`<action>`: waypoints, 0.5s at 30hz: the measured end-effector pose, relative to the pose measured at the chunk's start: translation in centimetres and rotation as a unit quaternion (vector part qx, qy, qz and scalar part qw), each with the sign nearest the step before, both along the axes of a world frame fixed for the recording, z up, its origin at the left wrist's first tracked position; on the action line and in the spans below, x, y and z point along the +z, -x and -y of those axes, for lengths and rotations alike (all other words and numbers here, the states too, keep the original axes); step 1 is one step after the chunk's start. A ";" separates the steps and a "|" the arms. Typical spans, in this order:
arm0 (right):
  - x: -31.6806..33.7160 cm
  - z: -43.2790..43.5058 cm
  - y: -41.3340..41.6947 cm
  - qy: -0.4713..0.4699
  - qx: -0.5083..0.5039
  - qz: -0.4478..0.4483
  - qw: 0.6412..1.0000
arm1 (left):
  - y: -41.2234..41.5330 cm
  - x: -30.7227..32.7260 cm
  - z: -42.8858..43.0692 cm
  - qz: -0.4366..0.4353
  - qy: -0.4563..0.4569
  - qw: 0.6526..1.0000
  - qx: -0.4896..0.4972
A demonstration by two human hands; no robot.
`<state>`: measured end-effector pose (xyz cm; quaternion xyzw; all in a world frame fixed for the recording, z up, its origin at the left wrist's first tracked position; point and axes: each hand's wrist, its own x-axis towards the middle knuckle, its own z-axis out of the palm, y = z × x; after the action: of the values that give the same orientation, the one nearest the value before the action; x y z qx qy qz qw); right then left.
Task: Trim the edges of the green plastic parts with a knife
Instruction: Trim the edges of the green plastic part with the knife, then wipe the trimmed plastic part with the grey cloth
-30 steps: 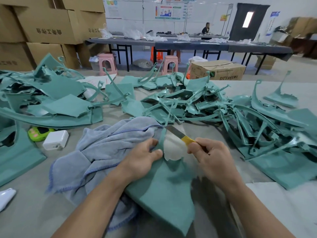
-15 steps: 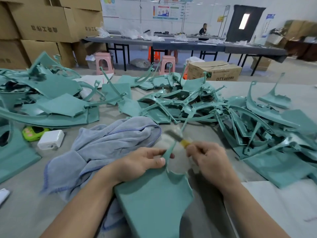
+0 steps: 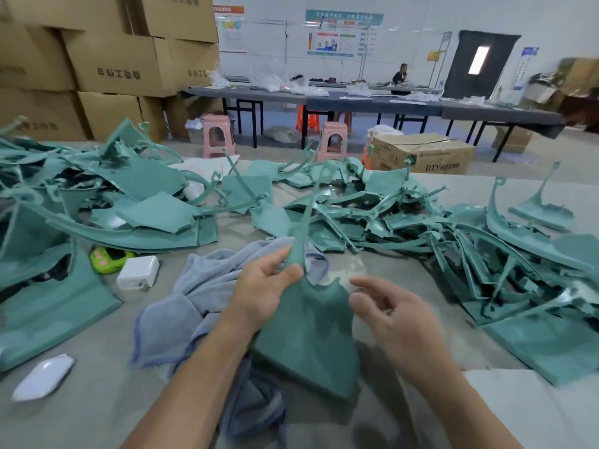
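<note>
I hold a flat green plastic part (image 3: 308,335) up in front of me over a grey-blue towel (image 3: 201,286). My left hand (image 3: 262,286) pinches the part where its thin arm rises from the flat panel. My right hand (image 3: 398,322) hovers just right of the part's notched top edge, fingers loosely bent and apart from it. No knife shows in this hand or anywhere on the table. Heaps of similar green parts lie at the right (image 3: 486,254) and at the left (image 3: 97,196).
A white charger block (image 3: 138,272) and a small green gadget (image 3: 108,257) sit left of the towel. A white oval object (image 3: 43,377) lies at the near left. A cardboard box (image 3: 421,153) and pink stools (image 3: 215,134) stand beyond the table. A white sheet (image 3: 534,406) covers the near right.
The yellow-handled knife my right hand held against the part's edge is out of sight. My right hand has pulled back and loosened. My left hand has lifted the part more upright.
</note>
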<state>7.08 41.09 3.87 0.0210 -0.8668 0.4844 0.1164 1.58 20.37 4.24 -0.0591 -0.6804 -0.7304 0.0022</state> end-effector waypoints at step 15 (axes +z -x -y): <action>2.9 10.7 6.0 0.337 -0.031 0.034 0.940 | 0.3 2.0 6.0 0.201 -0.333 0.920 0.056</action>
<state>1.07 30.43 6.76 -0.0628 -0.6564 0.7448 0.1024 1.33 14.34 6.27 0.1312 -0.3864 -0.9100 -0.0738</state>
